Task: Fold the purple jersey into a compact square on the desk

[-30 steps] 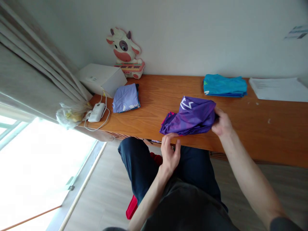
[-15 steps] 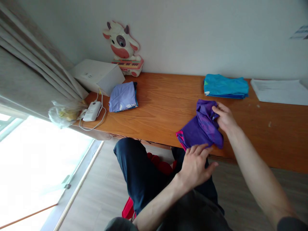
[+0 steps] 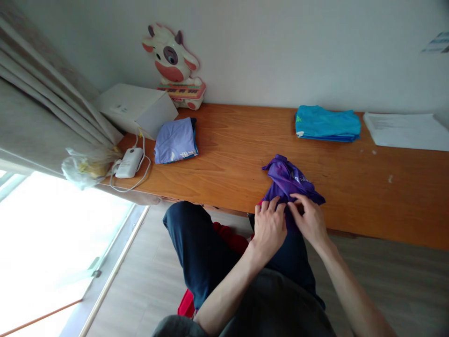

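A crumpled purple garment (image 3: pixel 288 181) with a pink edge lies at the near edge of the wooden table (image 3: pixel 238 154). My left hand (image 3: pixel 269 225) and my right hand (image 3: pixel 308 219) rest side by side on its near part, fingers gripping the cloth at the table's edge. The part of the garment under my hands is hidden.
A folded blue garment (image 3: pixel 327 123) and a stack of white paper (image 3: pixel 407 131) lie at the back right. A folded lilac garment (image 3: pixel 174 140), a white box (image 3: pixel 135 108), a cow toy (image 3: pixel 172 65), a white adapter with cable (image 3: pixel 129 163) and a plastic bag (image 3: pixel 87 166) are at left. Red cloth (image 3: pixel 229 236) lies below the table.
The purple garment was bunched smaller and pulled toward the near edge. My right hand came from its far right side down to the near edge; my left hand moved right beside it.
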`<state>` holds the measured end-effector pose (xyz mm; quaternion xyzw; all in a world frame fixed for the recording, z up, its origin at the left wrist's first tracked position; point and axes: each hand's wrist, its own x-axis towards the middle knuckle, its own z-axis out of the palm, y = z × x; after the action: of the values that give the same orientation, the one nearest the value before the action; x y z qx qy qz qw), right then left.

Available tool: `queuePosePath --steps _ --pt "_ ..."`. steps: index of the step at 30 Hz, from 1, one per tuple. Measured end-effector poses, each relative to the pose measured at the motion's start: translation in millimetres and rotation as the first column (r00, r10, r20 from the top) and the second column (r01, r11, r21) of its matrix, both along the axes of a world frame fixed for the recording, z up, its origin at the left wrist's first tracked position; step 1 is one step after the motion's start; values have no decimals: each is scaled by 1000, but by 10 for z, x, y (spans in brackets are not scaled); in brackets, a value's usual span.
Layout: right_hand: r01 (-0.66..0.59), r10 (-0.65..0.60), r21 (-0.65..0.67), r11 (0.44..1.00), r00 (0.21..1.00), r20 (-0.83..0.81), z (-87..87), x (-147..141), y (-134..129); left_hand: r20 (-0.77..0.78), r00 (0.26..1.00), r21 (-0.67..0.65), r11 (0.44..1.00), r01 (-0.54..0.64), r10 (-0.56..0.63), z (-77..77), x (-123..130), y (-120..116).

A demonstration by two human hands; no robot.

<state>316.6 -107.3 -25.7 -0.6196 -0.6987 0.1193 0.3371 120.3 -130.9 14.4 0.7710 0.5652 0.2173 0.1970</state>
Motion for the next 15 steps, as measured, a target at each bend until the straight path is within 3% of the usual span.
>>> queuePosePath --steps 3,8,10,13,15 --pt "-70 75 -34 997 976 204 -89 9 -72 27 1000 -18 1000 10 -9 7 -19 -66" --pt "-328 342 -103 939 917 203 -104 -53 523 -3 1000 37 999 10 -10 -78 -49 -182" --pt "-465 479 -129 876 869 122 -70 -249 829 -11 999 17 999 30 -30 -81 -21 -246" --pt "-673 679 -134 727 734 -8 72 -657 1156 72 995 -10 998 65 -64 -52 -12 -290" --pt "-723 723 -68 688 690 -25 216 -859 1217 193 978 -10 997 80 -77 -47 -94 -248"
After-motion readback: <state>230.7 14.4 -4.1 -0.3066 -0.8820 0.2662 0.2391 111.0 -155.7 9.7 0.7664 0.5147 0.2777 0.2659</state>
